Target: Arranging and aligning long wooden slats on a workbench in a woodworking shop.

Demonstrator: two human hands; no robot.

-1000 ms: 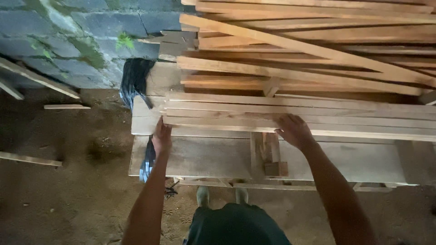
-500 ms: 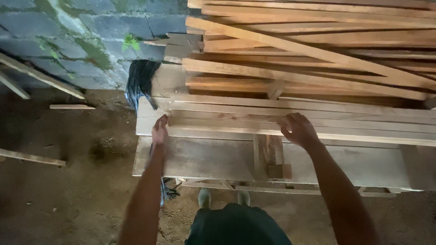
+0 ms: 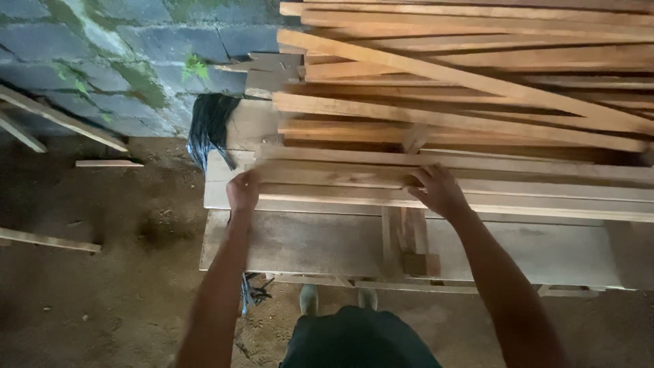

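Pale, rough-sawn wood fills the view. The left hand [image 3: 242,191] curls its fingers [image 3: 249,178] over the near end of a long plank [image 3: 340,174], clasping that end, while the right hand [image 3: 439,191] lies on the same plank further along, fingers [image 3: 424,178] bent over its top and pressing down; whether they wrap under the edge is hard to tell from this angle. The plank lies flat at the front of a low layer of about three or four boards, resting on a broad workbench [image 3: 313,242] (its bare top shows just below the hands). Behind it a looser pile of slats [image 3: 463,88] rises, too tangled to count. One black plastic bag [image 3: 208,126] hangs at the bench's left corner against a mossy block wall [image 3: 102,61]. Three stray slats lie on the dirt floor [image 3: 102,272] to the left. Two shoes [image 3: 337,296] peek out under the bench.
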